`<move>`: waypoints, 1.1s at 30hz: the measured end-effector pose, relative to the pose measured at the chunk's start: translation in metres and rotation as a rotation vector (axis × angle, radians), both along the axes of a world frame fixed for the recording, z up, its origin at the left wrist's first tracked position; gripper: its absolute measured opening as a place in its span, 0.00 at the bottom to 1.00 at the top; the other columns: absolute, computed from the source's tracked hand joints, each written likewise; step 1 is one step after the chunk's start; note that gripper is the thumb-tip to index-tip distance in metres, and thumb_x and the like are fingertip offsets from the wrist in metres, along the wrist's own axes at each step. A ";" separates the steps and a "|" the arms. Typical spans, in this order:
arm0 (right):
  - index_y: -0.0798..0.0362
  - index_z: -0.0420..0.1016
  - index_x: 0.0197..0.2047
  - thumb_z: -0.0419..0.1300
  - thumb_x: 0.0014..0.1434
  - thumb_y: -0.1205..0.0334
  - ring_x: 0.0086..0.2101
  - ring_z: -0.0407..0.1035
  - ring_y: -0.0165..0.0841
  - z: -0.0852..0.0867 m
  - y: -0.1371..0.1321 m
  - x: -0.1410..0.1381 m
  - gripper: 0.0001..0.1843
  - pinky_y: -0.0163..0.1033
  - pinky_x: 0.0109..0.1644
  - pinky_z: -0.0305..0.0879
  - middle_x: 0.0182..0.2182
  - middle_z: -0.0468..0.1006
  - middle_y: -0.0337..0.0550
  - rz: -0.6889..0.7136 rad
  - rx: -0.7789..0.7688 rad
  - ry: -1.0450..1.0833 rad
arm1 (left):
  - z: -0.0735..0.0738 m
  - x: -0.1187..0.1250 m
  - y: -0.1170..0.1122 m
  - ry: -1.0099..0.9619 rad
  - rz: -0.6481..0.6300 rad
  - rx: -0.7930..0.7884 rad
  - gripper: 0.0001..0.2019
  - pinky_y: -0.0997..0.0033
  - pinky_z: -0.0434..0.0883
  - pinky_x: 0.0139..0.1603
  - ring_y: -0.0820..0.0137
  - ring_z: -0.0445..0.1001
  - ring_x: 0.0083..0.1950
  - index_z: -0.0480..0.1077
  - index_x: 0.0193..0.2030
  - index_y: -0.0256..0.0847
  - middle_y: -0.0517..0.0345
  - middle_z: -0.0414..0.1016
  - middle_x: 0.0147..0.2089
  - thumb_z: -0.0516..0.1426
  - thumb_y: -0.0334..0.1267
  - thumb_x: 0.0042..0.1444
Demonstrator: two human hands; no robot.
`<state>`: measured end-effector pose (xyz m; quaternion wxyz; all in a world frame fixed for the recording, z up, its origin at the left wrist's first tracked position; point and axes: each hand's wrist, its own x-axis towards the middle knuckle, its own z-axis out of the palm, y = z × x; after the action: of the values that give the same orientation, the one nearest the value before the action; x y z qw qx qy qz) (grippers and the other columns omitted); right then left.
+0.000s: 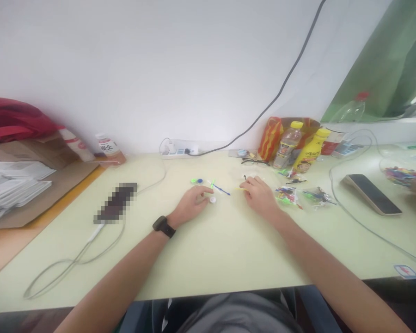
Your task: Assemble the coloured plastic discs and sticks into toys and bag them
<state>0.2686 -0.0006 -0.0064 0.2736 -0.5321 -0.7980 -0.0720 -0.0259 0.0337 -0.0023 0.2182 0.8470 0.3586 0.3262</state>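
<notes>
My left hand, with a black watch on its wrist, rests on the pale table, fingers curled toward a small white round piece at its fingertips. Whether it grips the piece I cannot tell. My right hand lies a short way to the right, fingers bent down onto the table near a small yellow part and a tiny dark piece. Between the hands lie a blue stick with a green-and-white part, plus small green and blue pieces.
Small bags of coloured toy parts lie right of my right hand. Yellow-capped bottles, glasses and a power strip stand at the back. A phone lies right, another with a cable left. Papers and cardboard sit far left.
</notes>
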 end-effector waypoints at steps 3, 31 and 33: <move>0.51 0.77 0.53 0.55 0.67 0.71 0.49 0.69 0.45 -0.001 -0.008 -0.015 0.15 0.51 0.55 0.68 0.46 0.79 0.50 0.203 -0.045 0.090 | 0.002 0.001 -0.002 0.086 -0.024 0.132 0.12 0.54 0.71 0.64 0.59 0.75 0.58 0.80 0.52 0.48 0.55 0.80 0.56 0.61 0.45 0.65; 0.52 0.76 0.60 0.62 0.67 0.62 0.58 0.67 0.47 -0.010 -0.017 -0.035 0.19 0.57 0.63 0.66 0.57 0.77 0.53 0.369 -0.200 0.144 | 0.002 0.004 -0.002 0.089 0.053 0.043 0.11 0.57 0.72 0.55 0.61 0.77 0.49 0.78 0.50 0.45 0.54 0.82 0.47 0.58 0.45 0.67; 0.52 0.75 0.61 0.62 0.67 0.62 0.60 0.66 0.47 -0.013 -0.016 -0.034 0.20 0.58 0.65 0.65 0.59 0.76 0.53 0.367 -0.193 0.156 | 0.003 0.004 -0.003 0.077 0.066 0.006 0.11 0.61 0.73 0.49 0.63 0.77 0.44 0.79 0.49 0.45 0.55 0.82 0.44 0.58 0.45 0.67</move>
<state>0.2345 -0.0164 -0.0191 0.2909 -0.4054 -0.8612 0.0970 -0.0217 0.0307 0.0010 0.1906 0.8473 0.3934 0.3015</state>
